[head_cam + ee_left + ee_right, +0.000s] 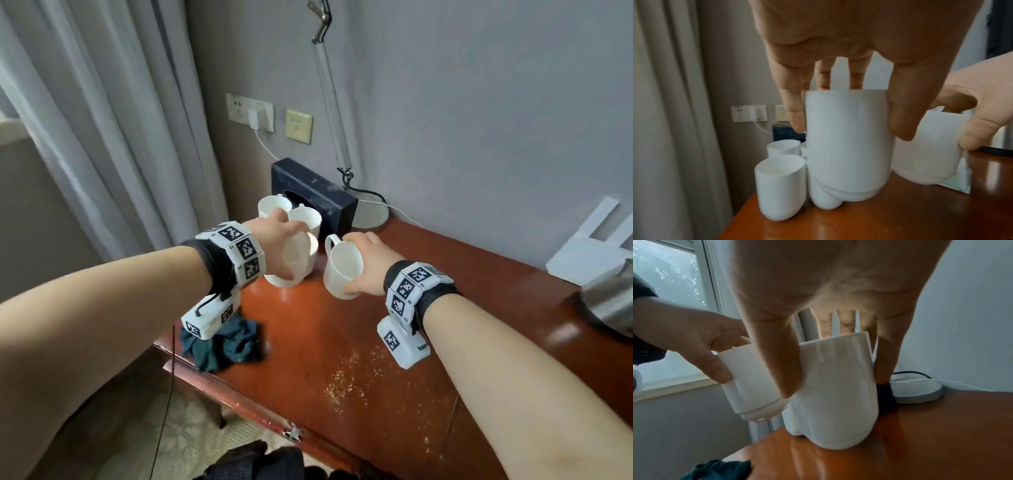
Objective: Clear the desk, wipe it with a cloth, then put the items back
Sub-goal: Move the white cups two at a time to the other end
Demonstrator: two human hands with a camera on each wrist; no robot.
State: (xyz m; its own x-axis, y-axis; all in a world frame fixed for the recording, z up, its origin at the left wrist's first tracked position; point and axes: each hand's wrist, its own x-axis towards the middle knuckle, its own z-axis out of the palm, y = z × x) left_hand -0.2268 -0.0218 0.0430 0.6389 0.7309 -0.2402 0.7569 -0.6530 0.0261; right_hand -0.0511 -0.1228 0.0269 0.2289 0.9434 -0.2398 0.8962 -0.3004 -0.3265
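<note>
My left hand [291, 250] grips a white mug [846, 162] from above by the rim, tilted and low over the red-brown desk [428, 308]. My right hand [352, 262] grips a second white mug [334, 284] the same way, its base at the desk surface [920, 443]. The two held mugs hang side by side, almost touching. Three more white mugs [274, 205] stand at the desk's back left corner. A crumpled dark green cloth [222, 346] lies at the left front edge. Yellowish crumbs [346, 377] are scattered near the front.
A black tissue box [315, 195] stands against the wall behind the mugs, with a lamp base [371, 210] and white cable beside it. A white router [589, 253] and a metal kettle [609, 305] sit at the right. Curtains hang left of the desk.
</note>
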